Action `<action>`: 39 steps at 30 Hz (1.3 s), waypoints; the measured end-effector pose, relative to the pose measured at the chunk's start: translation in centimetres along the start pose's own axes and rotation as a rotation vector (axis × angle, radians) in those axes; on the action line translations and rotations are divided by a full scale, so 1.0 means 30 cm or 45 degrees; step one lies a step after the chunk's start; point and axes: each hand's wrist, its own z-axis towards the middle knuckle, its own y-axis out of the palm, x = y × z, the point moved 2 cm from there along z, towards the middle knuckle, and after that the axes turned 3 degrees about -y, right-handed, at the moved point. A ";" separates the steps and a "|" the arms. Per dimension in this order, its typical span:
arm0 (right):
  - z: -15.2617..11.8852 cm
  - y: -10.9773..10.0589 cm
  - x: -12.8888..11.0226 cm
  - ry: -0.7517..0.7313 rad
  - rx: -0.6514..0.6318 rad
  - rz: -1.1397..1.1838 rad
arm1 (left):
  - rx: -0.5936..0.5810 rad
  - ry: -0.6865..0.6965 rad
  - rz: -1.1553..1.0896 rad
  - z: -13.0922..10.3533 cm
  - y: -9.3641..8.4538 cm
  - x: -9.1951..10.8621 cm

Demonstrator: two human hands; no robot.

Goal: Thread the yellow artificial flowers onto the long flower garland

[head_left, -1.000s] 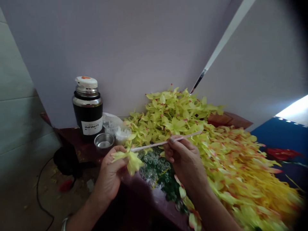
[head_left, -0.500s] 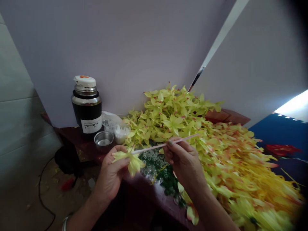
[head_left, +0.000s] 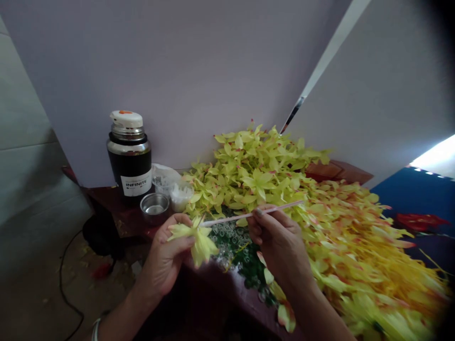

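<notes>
My left hand (head_left: 164,258) is closed on a yellow artificial flower (head_left: 202,245), pinching it near its base with the petals hanging down to the right. In my right hand (head_left: 279,241) is a thin pale pink stick (head_left: 227,219), held between thumb and fingers. Its left tip, which looks white, meets the flower's base; the other end sticks out past my right hand. Below the stick lie several small clear rings (head_left: 227,232) and dark green pieces (head_left: 250,267) on the dark red table (head_left: 227,291).
A large heap of yellow-green artificial flowers (head_left: 259,180) covers the back and right. At the left stand a black flask (head_left: 130,161), a steel cup (head_left: 155,208) and a clear plastic container (head_left: 165,177). A grey panel (head_left: 185,85) rises behind. A cable (head_left: 62,284) lies on the floor.
The view has shifted slightly. My right hand and the stick are a little farther right, while the stick's left tip stays at the flower, which my left hand still holds.
</notes>
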 end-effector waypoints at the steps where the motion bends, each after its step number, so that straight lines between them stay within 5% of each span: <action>1: -0.002 0.000 -0.003 -0.003 0.001 0.007 | -0.028 -0.011 0.005 -0.001 0.000 0.000; 9: -0.036 0.003 -0.021 0.012 -0.018 -0.009 | -0.185 -0.084 0.017 0.002 -0.003 -0.012; 33: -0.045 -0.064 -0.036 0.018 0.024 -0.004 | -0.155 -0.092 0.182 -0.009 0.024 -0.010; 39: 0.024 0.005 -0.064 -0.096 0.136 0.097 | -0.160 -0.146 0.162 -0.009 0.003 -0.013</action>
